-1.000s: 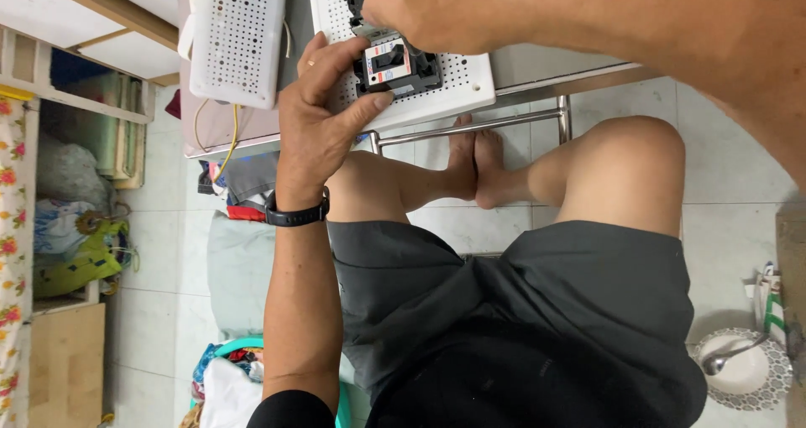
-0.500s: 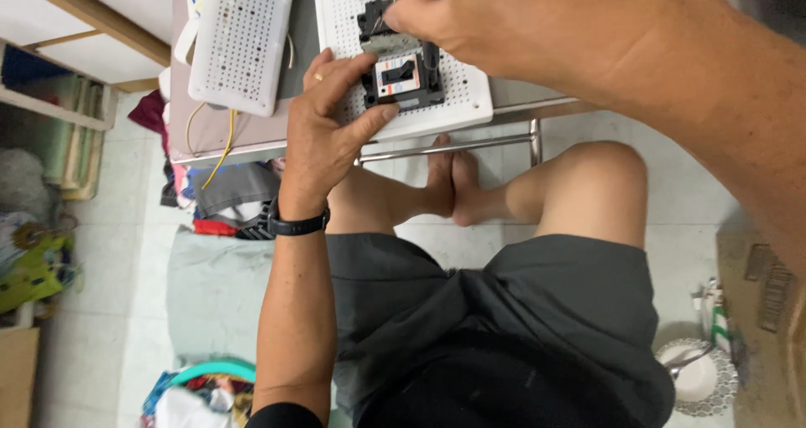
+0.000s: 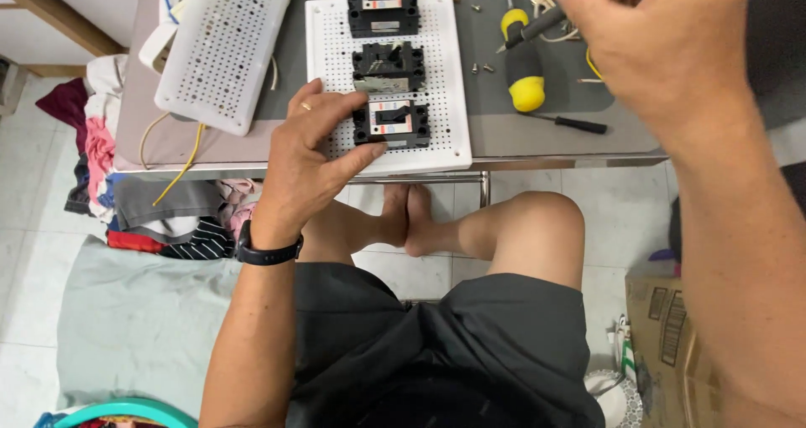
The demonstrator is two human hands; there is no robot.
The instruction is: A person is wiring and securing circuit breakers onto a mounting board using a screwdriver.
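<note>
The nearest small black plastic switch block with a red-and-white face (image 3: pixel 392 123) sits on the front edge of our white perforated plastic mounting board (image 3: pixel 332 46), the last of three in a column; behind it are a second black block with its face off (image 3: pixel 388 67) and a third black block with a red-and-white face (image 3: pixel 383 7).

Our left hand (image 3: pixel 306 155) lies on the board, loosely curled, thumb tip and fingertips touching the left side of the nearest block. It steadies rather than grips.

Our right hand (image 3: pixel 663 46) is raised over the table's right side, closed around something slim and dark; what it is we cannot tell.

Handling judgement: block looks light, rigid, hard-shelled, with smooth sides that could slip. Best held across its two long side walls, off the face and terminals.

Around it: a grey table top (image 3: pixel 537 134), a yellow-and-black-handled screwdriver (image 3: pixel 522 59), a thin black-handled screwdriver (image 3: pixel 571 123), loose screws (image 3: pixel 476 8), and a second white perforated board (image 3: pixel 222 46) tilted at the left.
</note>
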